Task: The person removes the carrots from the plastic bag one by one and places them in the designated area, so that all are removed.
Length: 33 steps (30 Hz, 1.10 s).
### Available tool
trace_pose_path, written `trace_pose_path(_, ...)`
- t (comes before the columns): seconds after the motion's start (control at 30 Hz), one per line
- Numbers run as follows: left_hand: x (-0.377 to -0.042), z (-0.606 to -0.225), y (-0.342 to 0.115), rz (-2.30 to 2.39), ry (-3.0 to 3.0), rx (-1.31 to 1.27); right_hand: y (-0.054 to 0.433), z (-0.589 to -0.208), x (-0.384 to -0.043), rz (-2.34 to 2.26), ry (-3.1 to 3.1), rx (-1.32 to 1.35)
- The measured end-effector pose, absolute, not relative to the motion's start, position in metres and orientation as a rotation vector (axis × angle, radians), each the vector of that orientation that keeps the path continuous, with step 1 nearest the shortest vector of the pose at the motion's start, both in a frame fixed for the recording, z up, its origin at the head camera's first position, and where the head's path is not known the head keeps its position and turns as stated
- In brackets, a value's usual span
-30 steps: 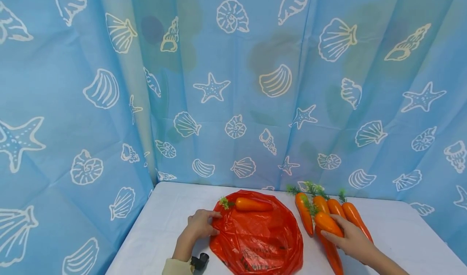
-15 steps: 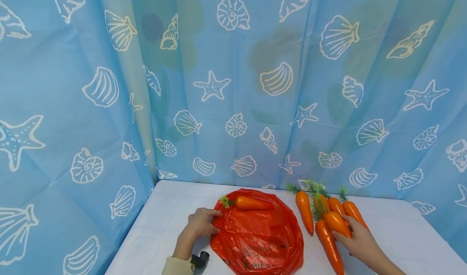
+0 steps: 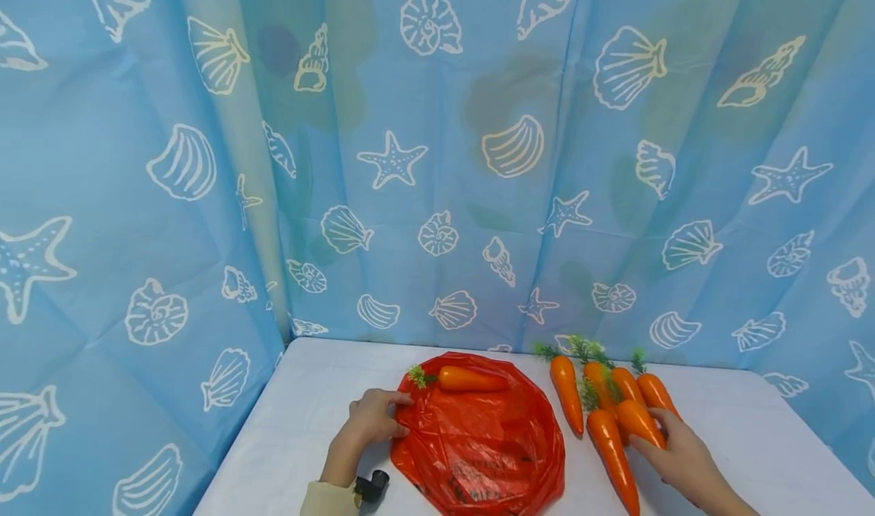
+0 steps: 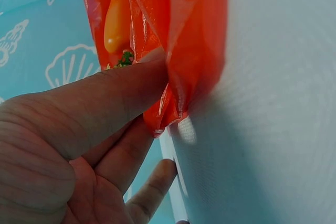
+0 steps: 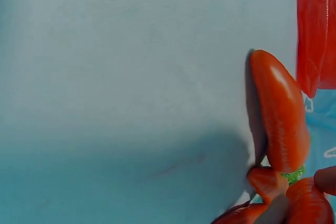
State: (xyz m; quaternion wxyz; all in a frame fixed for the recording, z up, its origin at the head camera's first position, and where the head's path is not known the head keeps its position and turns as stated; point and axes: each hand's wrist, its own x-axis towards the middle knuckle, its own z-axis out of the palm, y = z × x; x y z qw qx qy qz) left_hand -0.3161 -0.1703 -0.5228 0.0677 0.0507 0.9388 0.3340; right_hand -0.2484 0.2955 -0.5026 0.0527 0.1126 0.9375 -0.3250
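My left hand (image 3: 371,419) pinches the left rim of a red plastic bag (image 3: 478,444) spread with its mouth upward. In the left wrist view the thumb and index finger close on the gathered film (image 4: 181,85). One orange carrot with a green tuft (image 3: 472,379) lies in the bag near its far side. To the right, my right hand (image 3: 683,455) grips another carrot (image 3: 639,423) by its lower part, over the other carrots. A long carrot (image 3: 614,459) lies just left of that hand, and it also shows in the right wrist view (image 5: 281,114).
Behind the held carrot lie more carrots, one at the left (image 3: 566,390) and one at the right (image 3: 658,394). A small black object (image 3: 372,487) sits at my left wrist. Blue shell-patterned curtain (image 3: 444,197) hangs behind the white table (image 3: 766,447).
My right hand has moved a little to the right with the carrot, uncovering more of the long carrot beneath. The left hand keeps its hold on the bag's rim.
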Motion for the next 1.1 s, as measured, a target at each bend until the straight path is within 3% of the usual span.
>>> trace_pose_path(1.1,-0.317,-0.524,-0.170,1.004,2.835,0.143,0.303,-0.530,-0.244,-0.806,2.712,0.548)
